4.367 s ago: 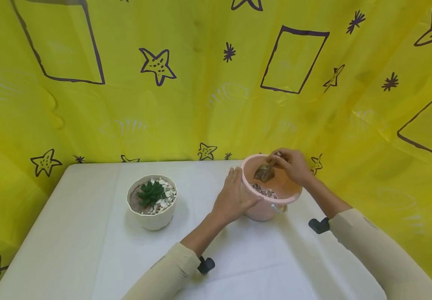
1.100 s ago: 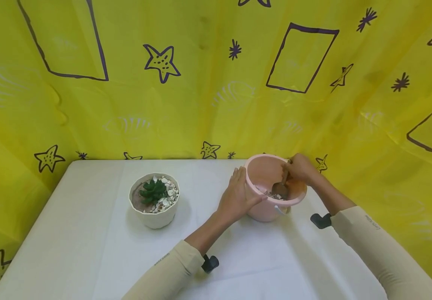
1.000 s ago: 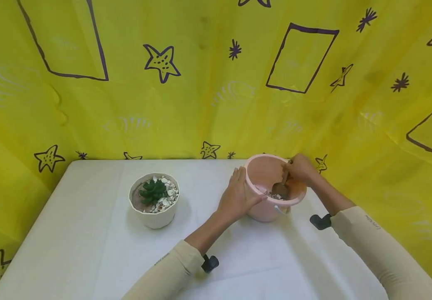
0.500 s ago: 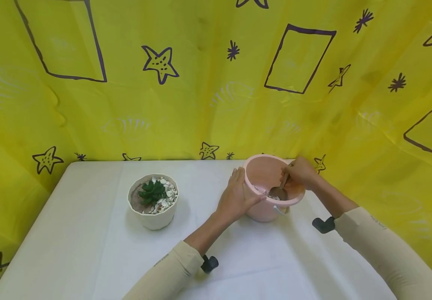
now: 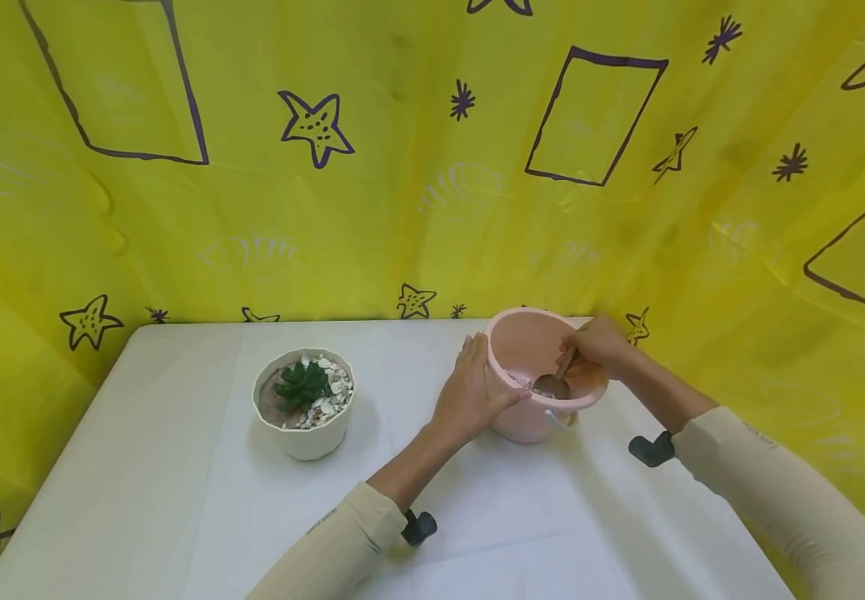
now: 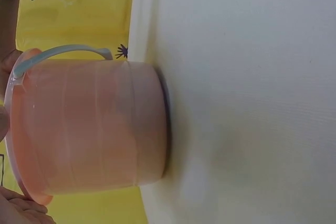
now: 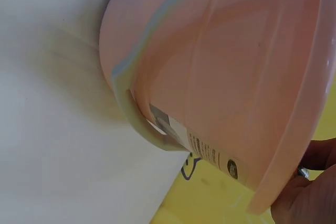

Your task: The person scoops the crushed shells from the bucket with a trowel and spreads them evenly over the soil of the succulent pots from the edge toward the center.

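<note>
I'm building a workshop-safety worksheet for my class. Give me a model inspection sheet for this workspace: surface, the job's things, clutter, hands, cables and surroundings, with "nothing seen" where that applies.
Surface: white table, faintly creased.
Job's things: pink bucket standing on the table; brown scoop inside it; bucket's contents mostly hidden. Apart from it, left in the head view, a cream pot with a green succulent and pale stones on one side.
Clutter: nothing seen.
Hands: left hand rests against the bucket's rim; right hand grips the scoop's handle.
Cables: nothing seen.
Surroundings: yellow backdrop with dark stars and four-sided outlines behind the table.
</note>
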Available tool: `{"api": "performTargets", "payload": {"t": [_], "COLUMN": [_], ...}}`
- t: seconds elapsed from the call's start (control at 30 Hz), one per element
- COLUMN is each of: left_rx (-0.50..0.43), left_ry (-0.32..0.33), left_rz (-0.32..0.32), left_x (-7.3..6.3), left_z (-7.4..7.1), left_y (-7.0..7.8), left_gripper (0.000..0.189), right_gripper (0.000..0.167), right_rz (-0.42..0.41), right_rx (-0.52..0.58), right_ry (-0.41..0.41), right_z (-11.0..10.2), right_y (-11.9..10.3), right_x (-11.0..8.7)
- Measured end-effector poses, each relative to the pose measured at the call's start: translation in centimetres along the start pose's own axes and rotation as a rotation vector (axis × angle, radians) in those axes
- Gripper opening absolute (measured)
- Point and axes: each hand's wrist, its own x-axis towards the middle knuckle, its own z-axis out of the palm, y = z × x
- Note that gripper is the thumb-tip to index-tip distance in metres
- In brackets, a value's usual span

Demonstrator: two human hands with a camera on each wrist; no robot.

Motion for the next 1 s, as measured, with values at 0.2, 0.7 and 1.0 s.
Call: {"api": "performTargets", "payload": {"t": [0.2,0.7,1.0], "left_rx": [-0.013,-0.015,-0.034], "left_ry": [0.000,-0.010,0.000], "left_rz": [0.001,-0.011,-0.002], "left_x": [0.0,0.0,-0.1], "left_z": [0.0,0.0,0.0], "left_y": [0.0,0.1,0.0], "left_gripper": [0.103,0.105,0.104], "right_gripper": [0.026,0.027,0.030], "right_rz": [0.008,0.113,0.223], "right_rx": [0.050,0.208,0.304], "right_ry": [-0.010,0.002,0.007], "right_z": [0.4,1.5,2.1], "right_y": [-0.2,-0.5,-0.3], "right_x": [-0.3,-0.3,0.0]}}
